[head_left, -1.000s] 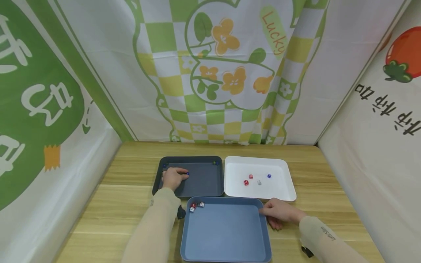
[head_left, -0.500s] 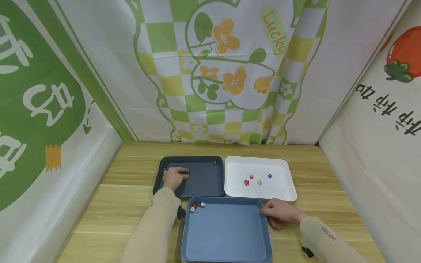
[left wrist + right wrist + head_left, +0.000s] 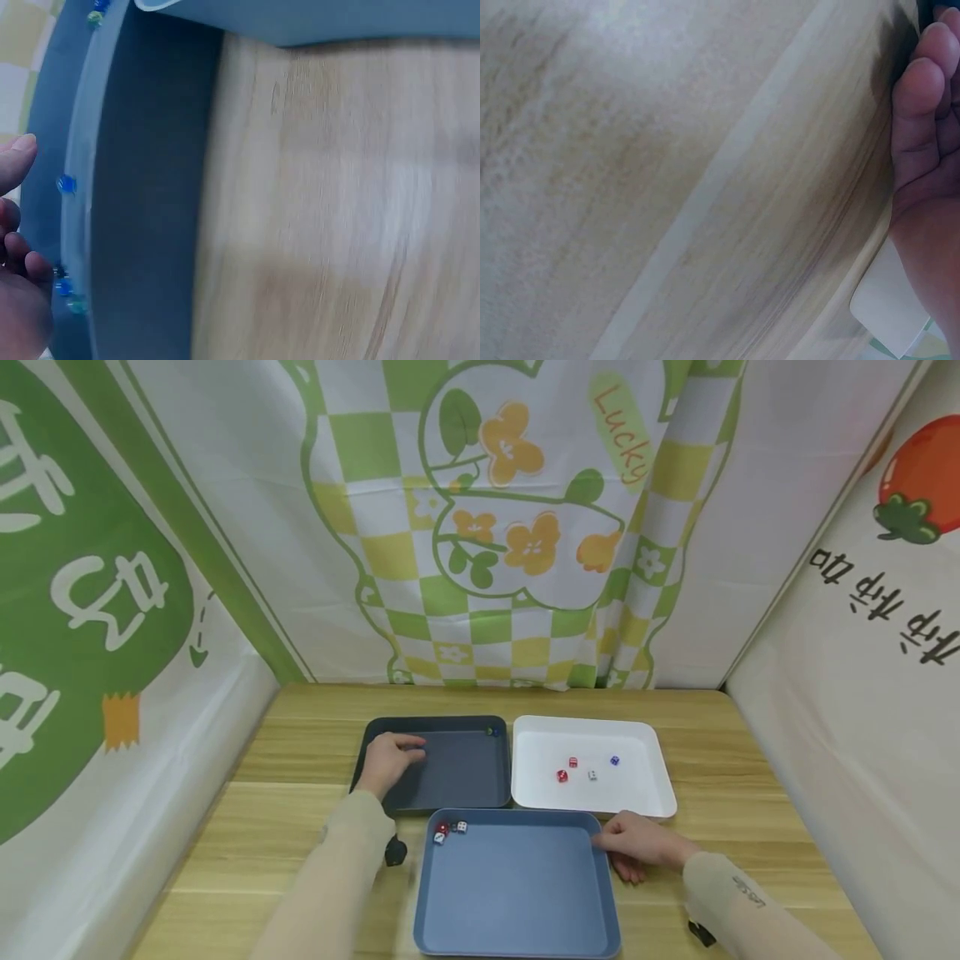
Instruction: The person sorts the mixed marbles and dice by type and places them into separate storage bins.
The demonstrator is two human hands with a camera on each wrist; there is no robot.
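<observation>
My left hand (image 3: 386,762) is over the left side of the dark grey tray (image 3: 465,793), thumb and forefinger apart with nothing between them. In the left wrist view a blue marble (image 3: 67,184) lies in that tray, and several more marbles (image 3: 64,286) sit close to the curled lower fingers; the head view hides these behind the hand. A green and a blue marble (image 3: 491,732) rest in the tray's far right corner. At the right rim of the blue-grey tray (image 3: 517,902), my right hand (image 3: 637,845) pinches the edge, its lower fingers curled near the table.
Red and white dice (image 3: 441,835) cluster in the blue-grey tray's far left corner. The white tray (image 3: 652,793) at the back right holds two red dice (image 3: 567,769), a white die (image 3: 592,775) and a blue die (image 3: 615,761). Printed curtains close off the wooden table (image 3: 247,827).
My left hand has let go of a blue marble, drawn slightly left and up, and spread thumb and forefinger. My right hand has stayed at the blue-grey tray's rim.
</observation>
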